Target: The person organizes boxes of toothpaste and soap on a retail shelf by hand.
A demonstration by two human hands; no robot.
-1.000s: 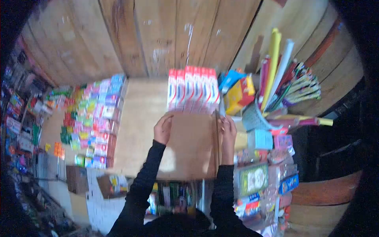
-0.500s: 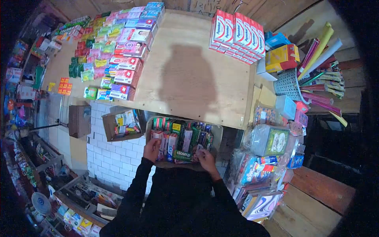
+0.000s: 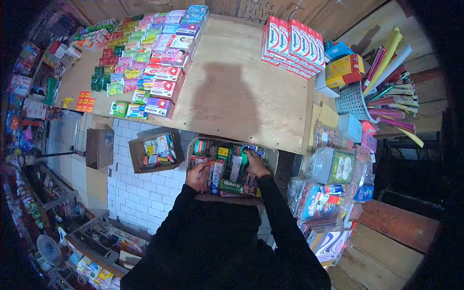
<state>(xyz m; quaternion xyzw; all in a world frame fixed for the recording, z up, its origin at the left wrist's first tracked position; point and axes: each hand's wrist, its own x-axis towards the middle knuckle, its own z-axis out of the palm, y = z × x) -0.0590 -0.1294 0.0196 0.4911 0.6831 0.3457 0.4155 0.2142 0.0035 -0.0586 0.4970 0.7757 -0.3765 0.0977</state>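
A wide tub (image 3: 274, 162) in front of me is packed with toothpaste cartons. A green Closeup carton (image 3: 230, 185) lies across the front, beside an upright white and blue carton (image 3: 216, 175). My left hand (image 3: 196, 178) is at the tub's left front, its fingers curled against the red cartons; whether it grips one is hidden. Over the right half reaches my right hand (image 3: 256, 164), thumb and fingers apart among the dark green cartons. Its fingertips are partly hidden.
Behind the tub is a wooden counter (image 3: 227, 106) with stacked soap boxes (image 3: 166, 72) and Pepsodent cartons (image 3: 292, 46). A small cardboard box (image 3: 153, 168) stands left of the tub. On the right are a basket of rolls (image 3: 355, 104) and a plastic-wrapped container (image 3: 331, 166).
My right hand has moved from the tub's front right up and deeper among the cartons. A small piece it held at the fingertips no longer shows. The view has shifted slightly.
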